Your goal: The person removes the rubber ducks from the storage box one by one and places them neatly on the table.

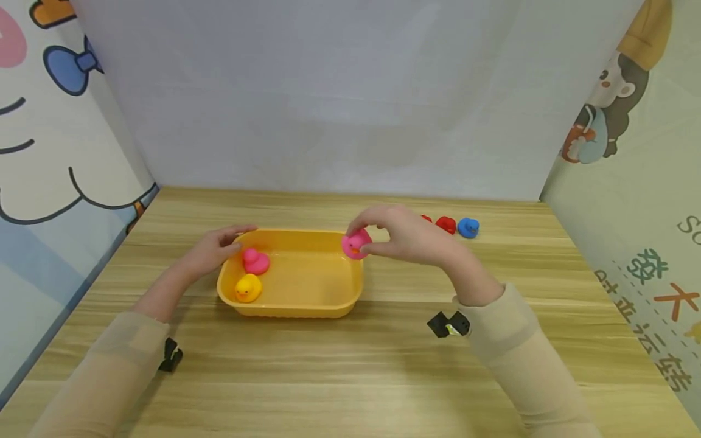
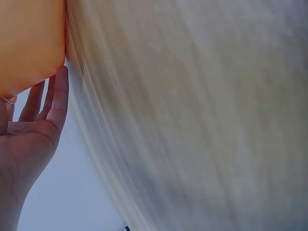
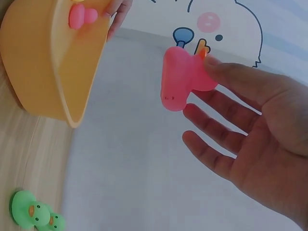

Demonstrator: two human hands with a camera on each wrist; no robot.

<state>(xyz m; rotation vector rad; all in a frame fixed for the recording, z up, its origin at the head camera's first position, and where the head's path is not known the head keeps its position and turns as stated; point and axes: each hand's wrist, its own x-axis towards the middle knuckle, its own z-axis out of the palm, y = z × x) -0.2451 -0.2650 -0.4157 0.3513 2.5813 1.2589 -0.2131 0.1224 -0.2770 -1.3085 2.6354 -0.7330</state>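
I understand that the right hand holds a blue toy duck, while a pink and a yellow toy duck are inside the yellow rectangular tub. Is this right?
The colour is wrong: the head view shows the right hand holding a pink toy duck, not blue.

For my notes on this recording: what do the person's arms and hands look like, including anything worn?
The left sleeve and right sleeve are long, plain and pale beige, stopping short of the wrists. The left hand and right hand are ungloved. Small, angular black pieces show beside the left cuff and right cuff; the right one has a yellow-green patch.
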